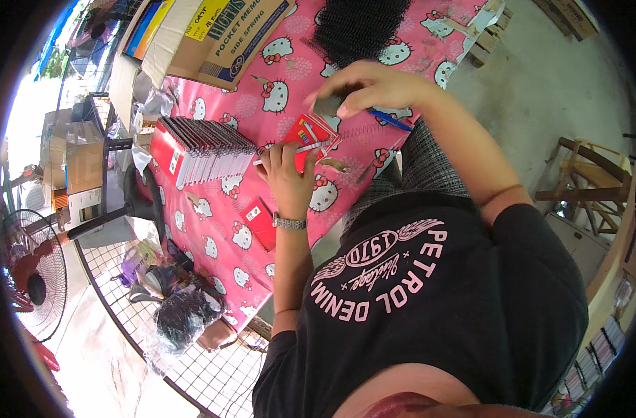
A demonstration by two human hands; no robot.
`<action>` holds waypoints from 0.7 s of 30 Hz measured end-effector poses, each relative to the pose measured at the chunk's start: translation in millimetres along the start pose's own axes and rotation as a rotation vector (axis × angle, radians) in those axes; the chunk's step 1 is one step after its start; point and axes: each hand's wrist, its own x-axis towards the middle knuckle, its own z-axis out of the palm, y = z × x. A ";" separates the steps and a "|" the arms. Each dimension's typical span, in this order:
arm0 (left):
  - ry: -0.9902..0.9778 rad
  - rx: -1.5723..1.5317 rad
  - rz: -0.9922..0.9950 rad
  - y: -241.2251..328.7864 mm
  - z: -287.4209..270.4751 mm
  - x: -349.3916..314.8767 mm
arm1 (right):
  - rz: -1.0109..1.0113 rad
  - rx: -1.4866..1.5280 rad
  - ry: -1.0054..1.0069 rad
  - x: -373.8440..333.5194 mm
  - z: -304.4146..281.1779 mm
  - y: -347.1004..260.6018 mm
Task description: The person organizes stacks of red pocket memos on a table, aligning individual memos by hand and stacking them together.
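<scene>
My left hand point(284, 174), with a metal watch on its wrist, is closed on a small red notebook point(307, 132) on the pink table. A thin white stick-like thing point(309, 147) crosses the notebook by my fingertips. My right hand point(373, 87) hovers above the notebook's far side, thumb and fingers curled round a blue-handled tool point(391, 119). A blurred greyish patch shows between thumb and fingers; the tool's working end cannot be made out. Beside my left hand stands a row of red spiral notebooks point(203, 150) with dark coils. Another red notebook point(259, 223) lies flat nearer my forearm.
Black wire coils point(359, 28) are heaped at the table's far edge. An open cardboard box point(224, 42) stands at the far left of the patterned tablecloth point(244, 104). Plastic bags point(185, 313) gather at the left edge. A fan point(35, 279) stands further left, and a wooden frame point(589, 184) right.
</scene>
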 end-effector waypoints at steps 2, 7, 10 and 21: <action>-0.003 -0.039 0.018 0.1 1.8 3.8 | 0.153 -0.023 -0.269 30.1 10.9 10.9; 0.031 -0.083 0.027 -3.7 2.2 4.9 | 0.150 0.505 -0.248 46.9 16.6 46.0; 0.031 -0.117 -0.004 -9.5 4.3 0.9 | 0.231 -0.333 -0.403 55.0 22.2 13.3; 0.039 -0.171 0.014 -2.4 -3.4 10.4 | 0.159 0.166 -0.358 52.7 18.8 31.5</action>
